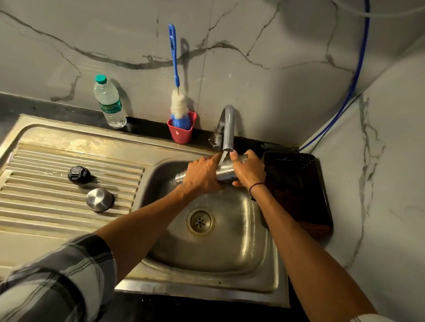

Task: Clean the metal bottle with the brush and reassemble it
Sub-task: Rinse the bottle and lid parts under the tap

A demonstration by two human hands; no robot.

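The metal bottle (225, 172) lies sideways under the tap (228, 126), with water running onto it above the sink basin (238, 238). My left hand (201, 175) grips its left part. My right hand (248, 169) grips its right end. Most of the bottle is hidden by my hands. The blue-handled brush (176, 100) stands bristles down in a red cup (181, 131) against the wall. On the ribbed drainboard (40, 199) lie a black inner lid (79, 175) and a steel cap (99, 199).
A clear plastic water bottle (109, 103) with a green cap stands at the back left. A dark tray (297, 192) lies right of the basin. A blue hose (358, 70) runs down the wall corner. The drain (200, 221) sits mid-basin.
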